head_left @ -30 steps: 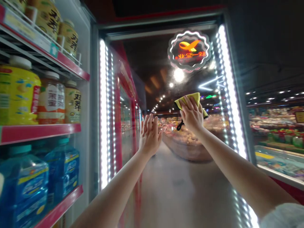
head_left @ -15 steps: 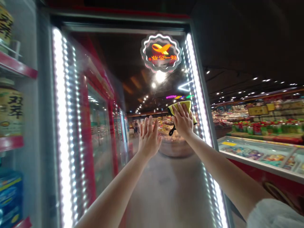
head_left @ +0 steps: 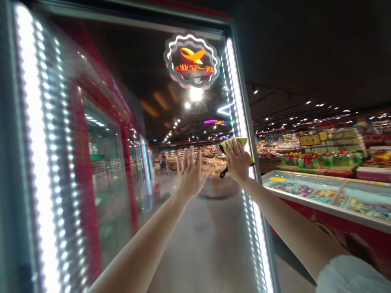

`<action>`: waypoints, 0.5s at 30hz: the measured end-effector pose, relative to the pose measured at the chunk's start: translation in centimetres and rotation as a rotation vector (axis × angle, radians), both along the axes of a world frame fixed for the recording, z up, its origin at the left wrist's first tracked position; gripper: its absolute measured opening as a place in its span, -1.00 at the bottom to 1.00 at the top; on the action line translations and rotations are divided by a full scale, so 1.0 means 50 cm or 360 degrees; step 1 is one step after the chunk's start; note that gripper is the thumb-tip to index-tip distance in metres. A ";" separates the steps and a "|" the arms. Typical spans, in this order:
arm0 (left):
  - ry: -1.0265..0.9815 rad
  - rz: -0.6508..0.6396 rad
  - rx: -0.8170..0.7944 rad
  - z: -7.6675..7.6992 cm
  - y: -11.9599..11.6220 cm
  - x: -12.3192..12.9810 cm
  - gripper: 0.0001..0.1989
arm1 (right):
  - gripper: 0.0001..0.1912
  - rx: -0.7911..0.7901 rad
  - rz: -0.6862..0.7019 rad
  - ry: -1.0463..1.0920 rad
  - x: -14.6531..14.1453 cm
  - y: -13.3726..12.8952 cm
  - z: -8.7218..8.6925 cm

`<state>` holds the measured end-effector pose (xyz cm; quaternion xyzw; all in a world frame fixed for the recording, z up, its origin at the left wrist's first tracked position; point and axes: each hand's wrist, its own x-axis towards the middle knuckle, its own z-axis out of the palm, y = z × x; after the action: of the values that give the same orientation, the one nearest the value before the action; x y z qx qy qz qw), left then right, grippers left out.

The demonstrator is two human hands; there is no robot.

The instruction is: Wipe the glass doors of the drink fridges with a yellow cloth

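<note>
In the head view, a tall glass door [head_left: 201, 240] with bright LED strips down both sides fills the middle. My right hand [head_left: 237, 162] presses a yellow cloth [head_left: 244, 142] with black edging and a dark loop against the glass, close to the right LED strip [head_left: 255, 203]. The cloth is partly covered by my fingers. My left hand [head_left: 190, 177] is open, its fingers stretched upward and its palm toward the glass, holding nothing. Whether that palm touches the pane I cannot tell. Above both hands sits a scalloped lit sign [head_left: 192, 61] with an orange logo and mirrored lettering.
Behind the glass on the left, a red-framed cooler [head_left: 105, 171] runs along the aisle. A low chest freezer [head_left: 305, 189] with packaged goods stands to the right of the door. Far down the aisle a person [head_left: 163, 162] is visible.
The view has turned right, and the shelf with bottles at the left has gone out of sight. My right hand and the cloth have moved right across the glass, onto the LED strip.
</note>
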<state>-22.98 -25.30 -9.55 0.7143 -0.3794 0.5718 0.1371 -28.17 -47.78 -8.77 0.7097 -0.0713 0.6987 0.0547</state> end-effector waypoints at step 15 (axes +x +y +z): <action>-0.0053 -0.0024 0.0063 -0.027 -0.067 -0.008 -0.07 | -0.44 0.0079 0.0010 0.0033 -0.005 0.002 -0.017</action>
<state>-23.36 -28.67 -10.90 0.7045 -0.3983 0.5749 0.1210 -28.41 -47.66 -9.62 0.7182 -0.0856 0.6896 0.0356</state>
